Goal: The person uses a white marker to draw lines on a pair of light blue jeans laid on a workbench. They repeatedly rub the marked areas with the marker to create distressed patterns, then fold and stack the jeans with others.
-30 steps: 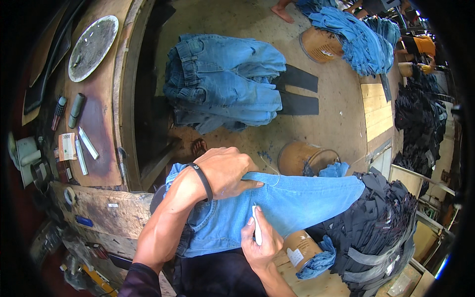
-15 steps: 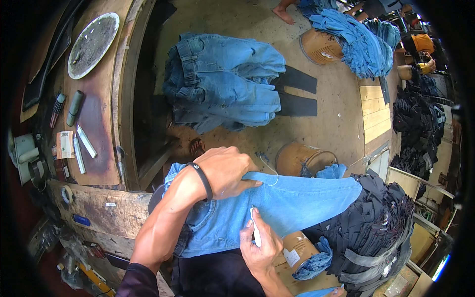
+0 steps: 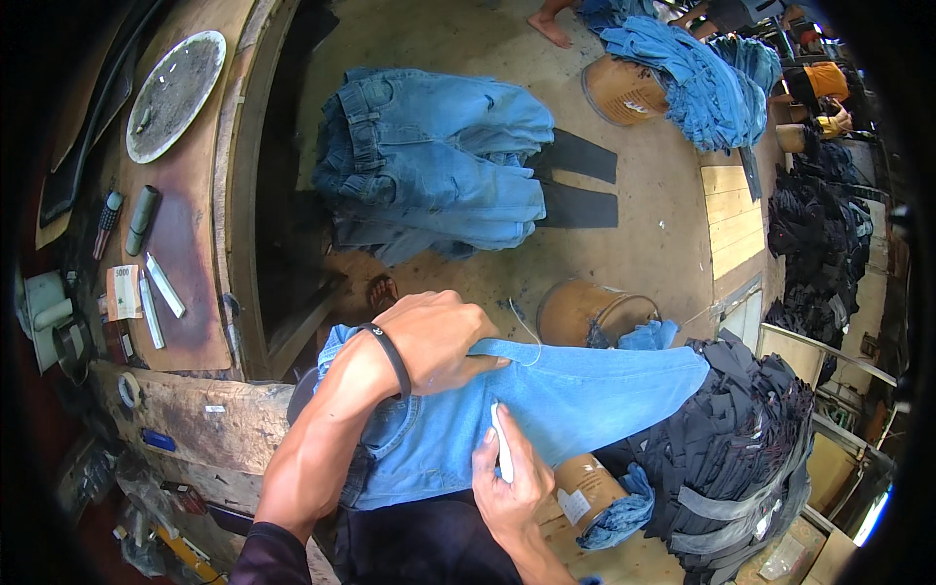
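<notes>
A light blue pair of jeans [image 3: 595, 390] lies across my lap, one leg stretched out to the right. My left hand [image 3: 439, 336], with a black band at the wrist, is closed on the upper edge of the denim and holds it taut. Below it my right hand [image 3: 512, 483] grips a slim white pen-shaped tool [image 3: 502, 444] between thumb and fingers. The tool's narrow tip meets the cloth, or lies just above it; I cannot tell which. A loose pale thread [image 3: 529, 336] curls over the jeans' upper edge.
Ahead lies a pile of blue jeans [image 3: 439, 146]. Dark fabric pieces [image 3: 741, 429] are heaped at the right, beside brown drums [image 3: 585, 312]. On the left table [image 3: 185, 214] are an oval dish [image 3: 175, 97], white sticks [image 3: 164, 285] and a banknote [image 3: 124, 292]. Other people are at the far right.
The view has shifted slightly. My hands keep almost the same place on the jeans. A hand with blue cloth at the lower right edge has gone out of view.
</notes>
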Motion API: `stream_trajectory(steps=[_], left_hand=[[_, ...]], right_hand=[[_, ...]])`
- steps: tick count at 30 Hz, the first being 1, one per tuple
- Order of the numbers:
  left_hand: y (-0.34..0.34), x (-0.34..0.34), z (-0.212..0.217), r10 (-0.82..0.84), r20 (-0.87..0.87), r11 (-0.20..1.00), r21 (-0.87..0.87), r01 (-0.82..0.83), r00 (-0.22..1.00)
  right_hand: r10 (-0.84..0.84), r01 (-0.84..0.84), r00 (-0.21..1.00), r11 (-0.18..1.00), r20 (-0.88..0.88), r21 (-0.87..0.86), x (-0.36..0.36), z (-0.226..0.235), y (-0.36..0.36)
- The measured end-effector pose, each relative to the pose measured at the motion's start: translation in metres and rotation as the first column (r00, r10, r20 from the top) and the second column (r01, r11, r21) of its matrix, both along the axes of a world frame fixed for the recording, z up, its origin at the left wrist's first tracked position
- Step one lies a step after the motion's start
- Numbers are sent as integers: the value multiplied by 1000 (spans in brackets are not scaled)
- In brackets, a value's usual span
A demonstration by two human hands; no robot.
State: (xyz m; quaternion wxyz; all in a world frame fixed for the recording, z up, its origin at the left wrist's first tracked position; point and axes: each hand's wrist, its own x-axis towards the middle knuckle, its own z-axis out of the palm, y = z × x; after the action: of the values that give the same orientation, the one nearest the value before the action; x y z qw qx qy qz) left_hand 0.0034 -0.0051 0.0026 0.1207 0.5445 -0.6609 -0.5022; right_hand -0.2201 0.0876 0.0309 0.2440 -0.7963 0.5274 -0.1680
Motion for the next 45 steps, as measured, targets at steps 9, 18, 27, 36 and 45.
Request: stream_trajectory(steps=[9, 18, 27, 36, 45], left_hand=[[1, -1, -1, -1, 1, 1000, 25, 1, 1000], [3, -1, -4, 16, 6, 1000, -6, -16, 1000], [2, -1, -4, 21, -11, 1000, 6, -21, 1000], [2, -1, -3, 31, -16, 999, 20, -30, 999], [1, -1, -1, 31, -21, 999, 23, -30, 999]], right_hand=[[-18, 18, 1000, 1000, -10, 7, 2, 1, -1], [-35, 35, 999, 999, 5, -7, 2, -1, -1], [-51, 51, 999, 999, 18, -6, 0, 0, -1], [-28, 28, 999, 1000, -21, -14, -5, -2, 2], [-50, 50, 999, 999, 3, -16, -7, -4, -2]])
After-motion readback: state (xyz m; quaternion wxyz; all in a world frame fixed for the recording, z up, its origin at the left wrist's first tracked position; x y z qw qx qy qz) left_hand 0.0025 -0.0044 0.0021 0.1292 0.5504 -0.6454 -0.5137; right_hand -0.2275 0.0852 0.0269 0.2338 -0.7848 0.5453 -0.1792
